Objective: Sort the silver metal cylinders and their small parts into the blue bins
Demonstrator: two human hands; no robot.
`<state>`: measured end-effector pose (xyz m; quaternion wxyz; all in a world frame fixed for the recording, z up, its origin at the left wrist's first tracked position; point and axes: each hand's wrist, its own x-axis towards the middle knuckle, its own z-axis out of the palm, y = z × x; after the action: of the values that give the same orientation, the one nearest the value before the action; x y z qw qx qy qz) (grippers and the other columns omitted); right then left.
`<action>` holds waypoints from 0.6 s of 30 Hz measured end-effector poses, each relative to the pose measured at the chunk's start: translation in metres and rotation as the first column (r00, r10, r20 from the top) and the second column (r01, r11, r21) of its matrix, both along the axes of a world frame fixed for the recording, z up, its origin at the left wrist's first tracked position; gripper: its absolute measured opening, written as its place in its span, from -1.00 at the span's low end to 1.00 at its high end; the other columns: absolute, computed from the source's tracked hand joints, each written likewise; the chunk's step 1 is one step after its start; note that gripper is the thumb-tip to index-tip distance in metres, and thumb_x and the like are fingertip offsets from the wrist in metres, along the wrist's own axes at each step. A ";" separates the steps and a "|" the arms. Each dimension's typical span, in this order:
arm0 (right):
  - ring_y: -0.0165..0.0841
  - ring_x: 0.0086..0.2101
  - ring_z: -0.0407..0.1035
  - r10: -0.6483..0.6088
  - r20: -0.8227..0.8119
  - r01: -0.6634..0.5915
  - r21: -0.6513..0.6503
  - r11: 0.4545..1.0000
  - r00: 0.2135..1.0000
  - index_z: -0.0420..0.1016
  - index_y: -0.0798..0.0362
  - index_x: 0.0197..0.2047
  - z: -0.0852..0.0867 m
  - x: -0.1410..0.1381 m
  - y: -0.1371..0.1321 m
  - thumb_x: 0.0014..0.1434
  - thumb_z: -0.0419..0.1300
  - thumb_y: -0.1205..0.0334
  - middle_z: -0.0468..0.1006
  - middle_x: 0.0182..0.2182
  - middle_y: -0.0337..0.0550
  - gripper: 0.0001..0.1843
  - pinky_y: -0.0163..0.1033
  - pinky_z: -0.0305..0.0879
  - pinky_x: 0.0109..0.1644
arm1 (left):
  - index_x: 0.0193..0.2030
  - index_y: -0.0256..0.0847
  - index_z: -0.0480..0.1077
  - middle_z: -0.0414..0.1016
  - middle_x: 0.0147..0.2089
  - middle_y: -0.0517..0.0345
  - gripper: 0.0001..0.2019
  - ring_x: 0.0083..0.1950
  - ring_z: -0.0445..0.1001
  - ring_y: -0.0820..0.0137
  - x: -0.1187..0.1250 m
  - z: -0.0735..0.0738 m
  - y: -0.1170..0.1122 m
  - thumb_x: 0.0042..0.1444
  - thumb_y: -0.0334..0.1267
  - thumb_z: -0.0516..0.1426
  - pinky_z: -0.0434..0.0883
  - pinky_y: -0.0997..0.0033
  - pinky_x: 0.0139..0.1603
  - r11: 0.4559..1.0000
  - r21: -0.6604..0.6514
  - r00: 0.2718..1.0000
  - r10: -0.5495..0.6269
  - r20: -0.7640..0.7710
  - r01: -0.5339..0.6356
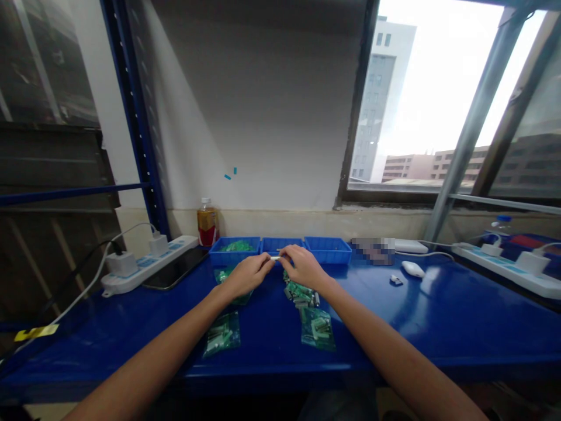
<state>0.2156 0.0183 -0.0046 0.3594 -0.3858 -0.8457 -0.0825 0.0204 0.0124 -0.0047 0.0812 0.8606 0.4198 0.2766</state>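
Note:
My left hand (246, 273) and my right hand (303, 265) meet over the blue table (438, 316), both pinching the ends of a small pale part (276, 258) held just in front of the middle blue tray (280, 244). Under my right wrist lies a pile of small green and grey parts (300, 294). Green clear bags of parts lie close by: one (222, 334) beneath my left forearm, one (317, 328) beneath my right forearm, and another partly hidden under my left hand.
Three blue trays stand in a row at the back; the left one (234, 249) holds green parts, the right one (328, 248). A bottle (207, 222), a phone (175, 270), power strips (144, 263) (504, 266) and a white device (412, 269) also sit here.

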 end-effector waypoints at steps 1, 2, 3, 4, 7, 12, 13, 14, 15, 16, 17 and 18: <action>-0.34 -0.29 0.35 -0.055 0.001 0.055 0.006 0.998 0.999 0.41 0.07 -0.24 0.001 0.004 0.004 0.25 0.08 0.23 0.50 -0.36 -0.15 -0.87 -0.27 0.18 -0.16 | -0.25 -0.20 0.37 0.49 -0.34 0.13 -0.63 -0.31 0.44 0.34 0.002 -0.001 -0.001 0.28 -0.01 -0.13 0.27 0.44 -0.30 0.999 -0.045 1.000 0.011 -0.020 -0.012; -0.32 -0.28 0.35 -0.121 -0.003 0.121 0.009 0.993 0.993 0.41 0.07 -0.23 0.001 0.010 0.009 0.25 0.08 0.22 0.51 -0.35 -0.14 -0.87 -0.27 0.17 -0.16 | -0.24 -0.20 0.38 0.50 -0.35 0.13 -0.61 -0.32 0.44 0.34 0.004 -0.002 -0.002 0.25 0.03 -0.10 0.26 0.44 -0.33 0.996 -0.089 0.999 0.012 -0.044 -0.015; -0.31 -0.27 0.35 -0.192 -0.012 0.193 0.009 0.981 0.981 0.41 0.08 -0.21 0.001 0.017 0.014 0.24 0.09 0.20 0.51 -0.33 -0.12 -0.85 -0.26 0.17 -0.15 | -0.24 -0.20 0.40 0.50 -0.34 0.13 -0.60 -0.33 0.44 0.34 0.006 -0.003 -0.003 0.22 0.07 -0.07 0.26 0.44 -0.34 0.992 -0.126 0.998 -0.001 -0.070 -0.008; -0.29 -0.25 0.35 -0.259 -0.019 0.259 0.003 0.966 0.966 0.41 0.08 -0.19 0.001 0.024 0.020 0.24 0.09 0.17 0.52 -0.32 -0.10 -0.83 -0.25 0.17 -0.15 | -0.24 -0.21 0.41 0.51 -0.33 0.12 -0.58 -0.32 0.45 0.34 0.008 -0.004 -0.006 0.19 0.12 -0.03 0.27 0.44 -0.34 0.989 -0.148 0.995 -0.024 -0.095 0.010; -0.25 -0.20 0.34 -0.389 -0.022 0.388 -0.029 0.921 0.921 0.41 0.09 -0.15 -0.002 0.046 0.033 0.23 0.11 0.12 0.52 -0.26 -0.06 -0.77 -0.23 0.17 -0.12 | -0.20 -0.19 0.42 0.51 -0.23 0.09 -0.52 -0.22 0.46 0.29 0.014 -0.005 -0.014 0.05 0.22 0.07 0.30 0.42 -0.25 0.990 -0.114 0.981 -0.098 -0.169 0.079; -0.27 -0.22 0.33 -0.419 -0.020 0.416 -0.070 0.906 0.908 0.45 0.07 -0.23 -0.008 0.056 0.041 0.24 0.06 0.13 0.52 -0.31 -0.08 -0.78 -0.24 0.16 -0.10 | -0.18 -0.16 0.41 0.47 -0.11 0.08 -0.63 -0.05 0.41 0.22 0.017 -0.005 -0.020 0.04 0.09 0.15 0.29 0.32 -0.08 0.997 -0.007 0.955 -0.081 -0.285 0.083; -0.27 -0.22 0.33 -0.401 -0.017 0.400 -0.068 0.914 0.916 0.45 0.07 -0.24 -0.008 0.053 0.040 0.24 0.06 0.14 0.52 -0.31 -0.08 -0.79 -0.24 0.17 -0.10 | -0.18 -0.16 0.40 0.46 -0.09 0.08 -0.67 -0.03 0.40 0.22 0.017 -0.005 -0.020 0.06 0.04 0.14 0.29 0.31 -0.07 0.997 -0.004 0.951 -0.070 -0.300 0.072; -0.27 -0.22 0.32 -0.383 -0.013 0.381 -0.063 0.922 0.924 0.45 0.07 -0.26 -0.008 0.049 0.038 0.24 0.07 0.15 0.52 -0.30 -0.08 -0.79 -0.24 0.17 -0.09 | -0.17 -0.15 0.40 0.46 -0.08 0.08 -0.71 -0.02 0.40 0.22 0.016 -0.005 -0.019 0.09 -0.01 0.13 0.29 0.30 -0.07 0.998 -0.004 0.948 -0.061 -0.311 0.063; -0.28 -0.22 0.32 -0.361 -0.010 0.360 -0.056 0.931 0.932 0.46 0.07 -0.26 -0.007 0.045 0.036 0.23 0.07 0.15 0.52 -0.30 -0.08 -0.80 -0.23 0.17 -0.09 | -0.16 -0.15 0.40 0.46 -0.07 0.08 -0.73 -0.01 0.39 0.22 0.015 -0.005 -0.018 0.10 -0.03 0.11 0.29 0.30 -0.07 0.998 -0.005 0.947 -0.054 -0.318 0.055; -0.28 -0.22 0.32 -0.338 -0.007 0.338 -0.048 0.940 0.941 0.46 0.07 -0.27 -0.007 0.040 0.032 0.23 0.07 0.16 0.51 -0.30 -0.08 -0.81 -0.23 0.17 -0.08 | -0.15 -0.15 0.39 0.46 -0.07 0.08 -0.73 0.00 0.39 0.22 0.014 -0.005 -0.018 0.12 -0.03 0.10 0.29 0.30 -0.07 0.999 -0.005 0.946 -0.050 -0.319 0.051; -0.28 -0.22 0.31 -0.312 -0.004 0.312 -0.042 0.949 0.950 0.46 0.07 -0.27 -0.006 0.035 0.029 0.23 0.08 0.17 0.51 -0.31 -0.09 -0.81 -0.23 0.17 -0.08 | -0.13 -0.14 0.39 0.46 -0.07 0.07 -0.70 0.00 0.39 0.21 0.014 -0.005 -0.017 0.12 -0.01 0.09 0.29 0.29 -0.07 0.999 -0.006 0.948 -0.052 -0.315 0.053; -0.29 -0.22 0.31 -0.283 -0.002 0.283 -0.038 0.958 0.959 0.46 0.06 -0.27 -0.005 0.030 0.025 0.23 0.08 0.18 0.51 -0.31 -0.09 -0.82 -0.23 0.17 -0.08 | -0.11 -0.14 0.39 0.46 -0.07 0.07 -0.67 0.00 0.39 0.21 0.013 -0.005 -0.017 0.12 0.03 0.09 0.29 0.29 -0.07 0.998 -0.007 0.950 -0.057 -0.308 0.058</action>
<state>0.2451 0.0431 -0.0093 0.3398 -0.5097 -0.7818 -0.1161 0.0338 -0.0050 -0.0099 0.0219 0.9051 0.4019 0.1372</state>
